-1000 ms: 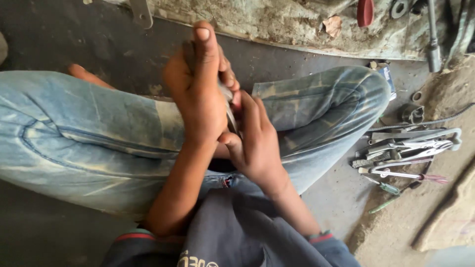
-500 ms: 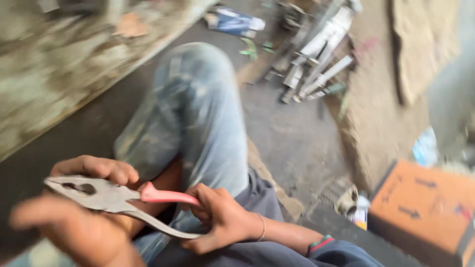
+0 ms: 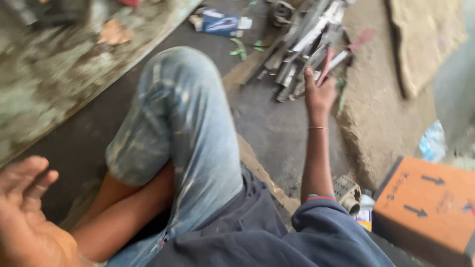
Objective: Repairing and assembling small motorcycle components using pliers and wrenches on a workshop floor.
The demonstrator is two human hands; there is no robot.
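Two hands in view. The right hand (image 3: 319, 94) is stretched out to one heap of metal tools (image 3: 302, 44) on the floor, fingers closed on a red-handled tool (image 3: 346, 49) at the heap's edge; blur hides its type. The left hand (image 3: 22, 207) is spread, palm up, holding nothing. One bent knee (image 3: 183, 99) lies between them. One orange box (image 3: 425, 207) stands at right, one blue packet (image 3: 220, 22) beyond the knee.

Red-handled pliers (image 3: 332, 62) lie tilted among the heaped metal tools (image 3: 297, 39).
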